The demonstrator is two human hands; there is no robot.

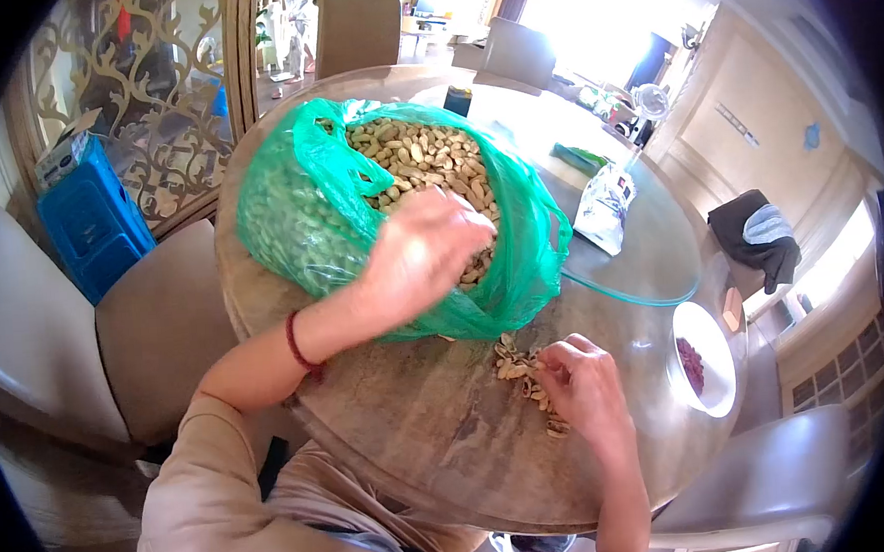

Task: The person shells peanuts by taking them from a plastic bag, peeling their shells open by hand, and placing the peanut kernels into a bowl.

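A large green plastic bag (304,218) stands on the table, its mouth wide around many unshelled peanuts (420,149). My left hand (430,242) reaches into the mouth of the bag, over the peanuts. Its fingers are curled downward, and whatever may be in them is hidden. Farther right, at the small pile of peanut shells (515,364), is my right hand (579,379). Thumb and fingers pinch together there on what looks like a pale peanut shell. A white bowl (724,373) to the right of this hand contains reddish shelled peanuts (691,366).
The round table (390,419) has a glass turntable (651,265) bearing a silver pouch (606,207) and a green packet (581,157). A small dark container (458,99) stands behind the bag. Chairs (159,321) surround the table; a white bucket (532,549) is below its edge.
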